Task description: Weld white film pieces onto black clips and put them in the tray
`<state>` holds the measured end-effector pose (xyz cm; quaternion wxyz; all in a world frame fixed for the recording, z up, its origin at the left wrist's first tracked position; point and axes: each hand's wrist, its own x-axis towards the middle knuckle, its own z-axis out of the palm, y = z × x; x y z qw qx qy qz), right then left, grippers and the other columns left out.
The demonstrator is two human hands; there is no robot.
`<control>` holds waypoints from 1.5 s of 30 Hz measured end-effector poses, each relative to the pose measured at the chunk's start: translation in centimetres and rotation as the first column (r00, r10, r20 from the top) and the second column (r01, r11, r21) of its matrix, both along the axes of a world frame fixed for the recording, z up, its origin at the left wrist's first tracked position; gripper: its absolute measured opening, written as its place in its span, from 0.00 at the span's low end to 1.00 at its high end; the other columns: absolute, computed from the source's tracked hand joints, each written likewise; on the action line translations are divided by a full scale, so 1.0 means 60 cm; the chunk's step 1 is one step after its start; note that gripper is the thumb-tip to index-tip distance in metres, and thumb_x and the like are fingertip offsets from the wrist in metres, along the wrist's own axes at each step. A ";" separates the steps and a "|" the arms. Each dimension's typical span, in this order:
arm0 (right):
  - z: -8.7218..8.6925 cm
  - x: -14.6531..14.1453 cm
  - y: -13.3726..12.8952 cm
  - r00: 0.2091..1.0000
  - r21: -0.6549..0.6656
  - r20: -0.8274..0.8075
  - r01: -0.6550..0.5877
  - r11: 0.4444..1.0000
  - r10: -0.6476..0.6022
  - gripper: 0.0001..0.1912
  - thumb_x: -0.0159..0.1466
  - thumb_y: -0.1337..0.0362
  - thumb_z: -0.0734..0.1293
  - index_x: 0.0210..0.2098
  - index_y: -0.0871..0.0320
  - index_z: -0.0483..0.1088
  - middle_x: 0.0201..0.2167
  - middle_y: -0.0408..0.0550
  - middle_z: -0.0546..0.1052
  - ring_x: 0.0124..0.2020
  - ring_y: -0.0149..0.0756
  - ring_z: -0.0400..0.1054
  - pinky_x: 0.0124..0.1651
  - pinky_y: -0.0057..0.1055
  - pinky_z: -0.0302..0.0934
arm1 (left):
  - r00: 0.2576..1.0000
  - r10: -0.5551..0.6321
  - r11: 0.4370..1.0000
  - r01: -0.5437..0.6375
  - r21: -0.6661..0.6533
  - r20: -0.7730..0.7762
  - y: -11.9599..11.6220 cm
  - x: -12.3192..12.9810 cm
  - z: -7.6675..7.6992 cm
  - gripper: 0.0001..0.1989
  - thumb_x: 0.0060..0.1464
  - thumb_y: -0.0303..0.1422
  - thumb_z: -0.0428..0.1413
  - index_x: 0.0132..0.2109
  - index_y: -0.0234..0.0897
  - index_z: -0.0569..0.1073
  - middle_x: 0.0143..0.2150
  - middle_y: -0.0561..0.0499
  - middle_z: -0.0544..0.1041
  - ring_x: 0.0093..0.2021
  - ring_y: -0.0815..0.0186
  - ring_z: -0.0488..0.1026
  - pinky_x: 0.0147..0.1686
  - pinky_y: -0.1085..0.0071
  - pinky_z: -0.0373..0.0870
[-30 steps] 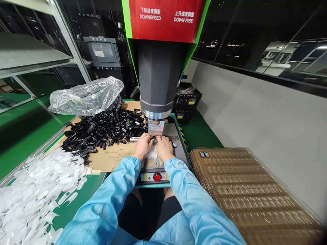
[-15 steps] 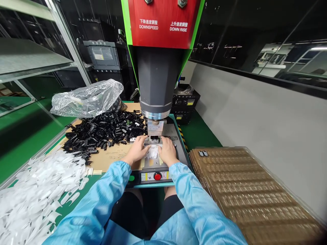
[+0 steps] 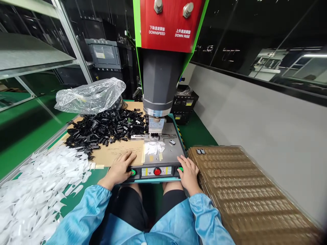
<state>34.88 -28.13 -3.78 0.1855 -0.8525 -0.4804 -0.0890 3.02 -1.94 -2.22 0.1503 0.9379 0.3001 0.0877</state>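
Observation:
My left hand (image 3: 122,168) rests at the front left corner of the press base, thumb at the green button (image 3: 133,172) and fingers stretched over the cardboard. At the opposite corner my right hand (image 3: 188,170) lies with fingers extended, its thumb on the other green button (image 3: 181,169). Both hands hold nothing. A black part (image 3: 154,135) sits in the metal fixture (image 3: 163,136) under the press head (image 3: 156,125). Several white plastic pieces (image 3: 154,148) lie on the base plate, with a small grey-and-black part (image 3: 172,142) to their right. Between the buttons is a red button (image 3: 157,171).
A heap of black parts (image 3: 109,127) and a pile of white pieces (image 3: 43,190) spread on the left. Behind them is a clear plastic bag (image 3: 89,97). Stacked brown trays (image 3: 245,190) stand on the right, two parts (image 3: 200,151) in the top one. Shelving (image 3: 74,37) rises at left.
Both hands have left the fixture and moved down and apart to the green buttons on the base's front corners. The black part stays in the fixture. The view has shifted slightly.

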 end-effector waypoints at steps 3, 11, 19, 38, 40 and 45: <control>0.004 -0.005 0.003 1.000 0.011 -0.010 0.005 1.000 -0.005 0.32 0.69 0.69 0.62 0.71 0.41 0.66 0.73 0.45 0.68 0.71 0.53 0.56 0.67 0.56 0.51 | 1.000 0.008 1.000 -0.008 -0.014 -0.012 -0.001 0.007 0.008 0.43 0.52 0.35 0.67 0.74 0.44 0.66 0.78 0.39 0.59 0.77 0.44 0.57 0.77 0.48 0.49; 0.013 -0.008 0.000 0.998 0.018 -0.055 0.005 1.000 -0.004 0.35 0.66 0.73 0.63 0.70 0.42 0.67 0.73 0.43 0.68 0.71 0.51 0.56 0.68 0.52 0.47 | 0.995 0.006 1.000 -0.009 -0.028 -0.098 0.004 0.013 0.021 0.46 0.50 0.39 0.68 0.74 0.40 0.66 0.77 0.36 0.60 0.76 0.42 0.59 0.74 0.51 0.57; -0.004 -0.003 -0.002 1.000 0.044 -0.019 -0.016 0.999 0.016 0.36 0.66 0.74 0.64 0.71 0.43 0.65 0.74 0.44 0.67 0.71 0.49 0.56 0.66 0.49 0.46 | 0.987 0.025 0.998 -0.035 -0.057 -0.158 0.000 0.023 0.029 0.48 0.48 0.39 0.68 0.75 0.39 0.64 0.78 0.36 0.58 0.77 0.43 0.57 0.74 0.52 0.58; 0.012 -0.013 0.013 0.990 0.082 -0.134 0.044 0.996 -0.033 0.29 0.66 0.68 0.65 0.66 0.47 0.71 0.70 0.48 0.71 0.72 0.52 0.57 0.71 0.55 0.45 | 0.988 0.058 0.997 -0.065 -0.047 -0.145 -0.017 0.028 0.042 0.42 0.56 0.52 0.61 0.72 0.37 0.66 0.76 0.34 0.61 0.76 0.41 0.59 0.73 0.49 0.57; 0.028 -0.006 0.035 0.986 0.109 -0.164 0.051 0.993 -0.032 0.24 0.67 0.65 0.65 0.62 0.50 0.73 0.66 0.51 0.75 0.71 0.53 0.59 0.71 0.56 0.46 | 0.993 0.059 0.991 -0.070 -0.116 -0.098 -0.007 0.042 0.051 0.38 0.57 0.55 0.60 0.68 0.38 0.71 0.72 0.35 0.68 0.72 0.42 0.65 0.70 0.50 0.62; 0.079 0.016 0.147 0.954 0.221 -0.285 -0.030 0.975 0.094 0.28 0.68 0.62 0.66 0.67 0.54 0.66 0.62 0.55 0.77 0.64 0.52 0.66 0.66 0.51 0.57 | 0.965 0.142 0.921 -0.047 -0.387 0.220 0.036 0.130 0.066 0.36 0.60 0.52 0.63 0.69 0.39 0.69 0.67 0.38 0.74 0.64 0.49 0.74 0.63 0.56 0.70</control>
